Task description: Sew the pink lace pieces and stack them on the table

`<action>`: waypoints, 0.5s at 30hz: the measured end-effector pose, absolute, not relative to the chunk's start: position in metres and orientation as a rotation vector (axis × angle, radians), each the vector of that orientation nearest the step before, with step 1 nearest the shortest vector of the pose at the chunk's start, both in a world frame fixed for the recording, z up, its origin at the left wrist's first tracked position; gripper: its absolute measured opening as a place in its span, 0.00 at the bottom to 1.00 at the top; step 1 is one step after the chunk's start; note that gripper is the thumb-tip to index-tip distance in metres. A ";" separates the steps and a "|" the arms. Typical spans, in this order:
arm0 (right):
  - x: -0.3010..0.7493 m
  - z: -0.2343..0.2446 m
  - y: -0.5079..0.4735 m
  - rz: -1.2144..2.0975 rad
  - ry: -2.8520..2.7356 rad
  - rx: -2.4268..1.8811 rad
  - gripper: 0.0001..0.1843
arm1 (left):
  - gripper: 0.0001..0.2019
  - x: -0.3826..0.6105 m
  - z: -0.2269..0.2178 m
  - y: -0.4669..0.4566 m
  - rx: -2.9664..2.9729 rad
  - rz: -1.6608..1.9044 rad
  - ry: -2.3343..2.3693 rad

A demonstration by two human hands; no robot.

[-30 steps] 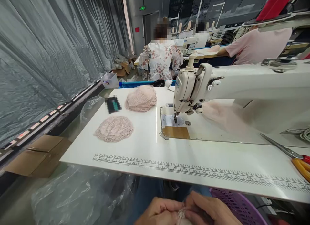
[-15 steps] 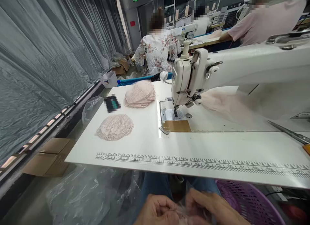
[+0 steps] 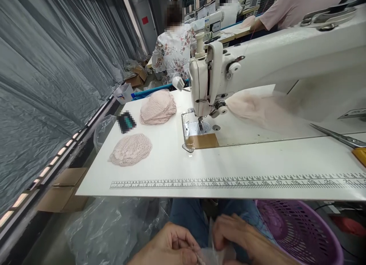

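Low in the head view, over my lap and below the table's front edge, my left hand [image 3: 171, 245] is closed with its fingers pinching a sheer pale fabric [image 3: 212, 254]. To its right my right hand [image 3: 236, 234] has its fingers curled on the same fabric, which rises thinly between the two hands. The lower part of the cloth is cut off by the frame. On the white table [image 3: 160, 166] lie a lacy pale pink piece [image 3: 131, 150] at the left and a stack of pink lace pieces [image 3: 158, 108] behind it.
A white sewing machine [image 3: 257, 63] stands across the table, with sheer pink fabric [image 3: 251, 109] under its arm. Scissors [image 3: 337, 135] lie at right. A purple basket [image 3: 303, 234] sits below the table, a cardboard box [image 3: 63, 190] at left. Other people work beyond.
The view has tilted and shifted, so table and machine sit differently in frame. My left hand has moved left and down, and a gap between my hands now shows more sheer fabric.
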State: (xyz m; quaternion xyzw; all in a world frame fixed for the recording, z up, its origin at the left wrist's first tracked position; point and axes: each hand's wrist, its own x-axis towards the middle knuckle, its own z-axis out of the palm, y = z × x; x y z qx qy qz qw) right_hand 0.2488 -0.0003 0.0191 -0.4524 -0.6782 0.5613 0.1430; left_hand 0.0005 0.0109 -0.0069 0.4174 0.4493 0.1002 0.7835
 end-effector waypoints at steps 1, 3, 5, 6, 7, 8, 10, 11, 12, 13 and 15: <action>0.247 0.022 0.003 1.691 -1.923 -1.270 0.19 | 0.29 -0.001 -0.008 0.011 0.904 0.218 0.962; 0.241 0.022 0.009 1.834 -1.915 -1.157 0.31 | 0.28 -0.006 -0.008 0.010 0.911 0.229 0.959; 0.235 0.016 0.012 1.871 -1.957 -1.116 0.32 | 0.28 -0.009 -0.006 0.009 0.920 0.254 0.974; 0.232 0.011 0.013 1.845 -1.965 -1.146 0.28 | 0.27 -0.011 -0.005 0.008 0.921 0.277 0.985; 0.230 0.005 0.012 1.809 -1.962 -1.186 0.22 | 0.27 -0.012 -0.003 0.007 0.920 0.304 0.992; 0.229 -0.001 0.011 1.777 -1.950 -1.226 0.15 | 0.27 -0.014 -0.001 0.007 0.914 0.329 0.996; 0.230 -0.011 0.009 1.745 -1.928 -1.281 0.05 | 0.26 -0.017 0.002 0.006 0.901 0.357 1.008; 0.231 -0.014 0.008 1.740 -1.921 -1.288 0.02 | 0.26 -0.019 0.002 0.006 0.901 0.356 1.025; 0.232 -0.015 0.008 1.741 -1.917 -1.282 0.01 | 0.26 -0.020 0.003 0.005 0.908 0.349 1.051; 0.233 -0.015 0.008 1.745 -1.913 -1.265 0.02 | 0.27 -0.021 0.003 0.005 0.920 0.333 1.079; 0.234 -0.014 0.009 1.760 -1.916 -1.210 0.05 | 0.28 -0.020 0.003 0.005 0.940 0.280 1.114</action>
